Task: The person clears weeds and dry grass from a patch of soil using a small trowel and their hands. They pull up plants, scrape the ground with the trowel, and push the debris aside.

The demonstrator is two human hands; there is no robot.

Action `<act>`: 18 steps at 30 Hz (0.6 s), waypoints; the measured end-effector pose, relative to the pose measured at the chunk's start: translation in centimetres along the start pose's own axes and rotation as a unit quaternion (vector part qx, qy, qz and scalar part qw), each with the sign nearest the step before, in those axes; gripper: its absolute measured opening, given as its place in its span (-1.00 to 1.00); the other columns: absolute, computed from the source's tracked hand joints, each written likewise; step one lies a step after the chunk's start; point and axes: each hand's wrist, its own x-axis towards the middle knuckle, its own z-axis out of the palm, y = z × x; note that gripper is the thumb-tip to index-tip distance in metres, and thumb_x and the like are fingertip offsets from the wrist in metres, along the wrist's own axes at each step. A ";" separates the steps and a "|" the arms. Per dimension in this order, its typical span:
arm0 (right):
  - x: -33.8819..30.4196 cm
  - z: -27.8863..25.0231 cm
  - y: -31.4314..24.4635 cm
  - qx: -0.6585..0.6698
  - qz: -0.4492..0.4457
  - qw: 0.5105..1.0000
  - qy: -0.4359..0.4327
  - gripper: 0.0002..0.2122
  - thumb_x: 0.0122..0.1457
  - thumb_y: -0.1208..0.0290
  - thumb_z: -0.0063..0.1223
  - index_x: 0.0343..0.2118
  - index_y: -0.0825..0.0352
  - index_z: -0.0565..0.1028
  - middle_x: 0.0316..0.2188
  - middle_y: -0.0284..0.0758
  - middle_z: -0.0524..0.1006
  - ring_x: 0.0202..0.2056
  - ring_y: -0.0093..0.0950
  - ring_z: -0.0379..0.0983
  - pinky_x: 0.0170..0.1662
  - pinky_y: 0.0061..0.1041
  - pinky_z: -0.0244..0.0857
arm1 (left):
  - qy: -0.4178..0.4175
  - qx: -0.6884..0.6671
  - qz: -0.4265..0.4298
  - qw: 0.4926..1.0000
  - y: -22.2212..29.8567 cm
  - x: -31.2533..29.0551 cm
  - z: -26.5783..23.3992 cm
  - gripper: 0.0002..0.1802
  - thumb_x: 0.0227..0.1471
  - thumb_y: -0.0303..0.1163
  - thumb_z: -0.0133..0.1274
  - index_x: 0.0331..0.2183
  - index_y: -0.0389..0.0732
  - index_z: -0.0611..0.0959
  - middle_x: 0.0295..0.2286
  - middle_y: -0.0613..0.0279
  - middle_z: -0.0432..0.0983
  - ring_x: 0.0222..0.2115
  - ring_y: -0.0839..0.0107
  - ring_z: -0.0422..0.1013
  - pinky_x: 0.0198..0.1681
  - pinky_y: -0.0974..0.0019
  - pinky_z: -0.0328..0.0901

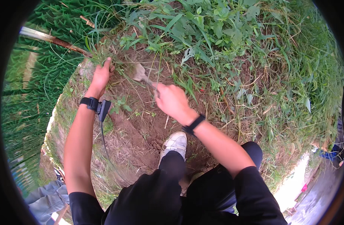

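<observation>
My left hand [102,76] is closed around a tuft of grass [100,56] at the left edge of the soil patch. In my right hand [172,100] is a small trowel [139,72], gripped by its handle. Its broad pale blade points up and left, low over the brown soil [132,99] and to the right of my left hand; whether it touches the ground I cannot tell. Some blur softens the right hand and the tool. Cut or dry stalks and small weeds [121,104] lie and grow around both hands.
Dense green weeds [228,30] cover the far side and the right. A panel printed with green leaves [33,86] stands at left, with a metal pole [54,39] across it. My shoe [175,144] is on the soil. Another person's leg [48,198] shows at lower left.
</observation>
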 end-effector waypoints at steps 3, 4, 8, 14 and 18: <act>4.0 2.7 -1.0 -0.010 0.005 0.999 0.038 -0.75 0.20 0.40 0.06 -0.08 0.28 0.60 -0.58 -0.11 0.60 -0.53 -0.10 0.58 -0.41 -0.15 0.48 | 0.005 -0.022 0.006 1.000 0.7 -0.6 1.3 -0.57 0.33 0.01 -0.03 -0.47 -0.05 0.35 -0.58 0.49 0.25 -0.61 0.63 0.11 -0.52 0.45 0.04; 4.6 2.8 -1.1 -0.013 -0.017 0.998 0.053 -0.75 0.20 0.39 0.05 -0.09 0.28 0.60 -0.58 -0.11 0.60 -0.53 -0.09 0.57 -0.41 -0.15 0.48 | 0.028 -0.026 0.008 0.999 0.8 -0.5 1.1 -0.55 0.35 -0.02 -0.05 -0.54 0.01 0.31 -0.63 0.54 0.14 -0.65 0.65 0.04 -0.57 0.44 -0.04; 3.5 1.0 -0.7 0.026 -0.023 0.999 0.013 -0.75 0.22 0.39 0.04 -0.08 0.29 0.61 -0.56 -0.09 0.60 -0.53 -0.07 0.57 -0.38 -0.13 0.48 | 0.017 -0.057 -0.004 0.998 0.7 -1.1 -1.1 -0.56 0.33 -0.03 0.00 -0.52 0.02 0.31 -0.63 0.57 0.11 -0.65 0.67 0.02 -0.59 0.47 -0.05; 1.8 0.6 -0.6 0.026 -0.020 0.999 -0.023 -0.76 0.21 0.39 0.04 -0.10 0.25 0.61 -0.56 -0.09 0.60 -0.52 -0.10 0.58 -0.37 -0.17 0.49 | -0.004 -0.083 0.007 0.997 -0.8 -1.1 -1.2 -0.57 0.32 -0.02 0.03 -0.51 0.02 0.33 -0.62 0.58 0.12 -0.65 0.69 0.03 -0.59 0.48 -0.05; 6.8 2.9 0.1 0.021 -0.069 0.997 0.031 -0.79 0.19 0.39 0.05 -0.15 0.26 0.60 -0.57 -0.09 0.58 -0.51 -0.06 0.56 -0.35 -0.10 0.47 | 0.021 -0.077 -0.003 0.997 0.5 -1.8 -0.1 -0.57 0.31 -0.02 0.04 -0.51 0.02 0.34 -0.60 0.57 0.19 -0.64 0.69 0.06 -0.59 0.49 -0.02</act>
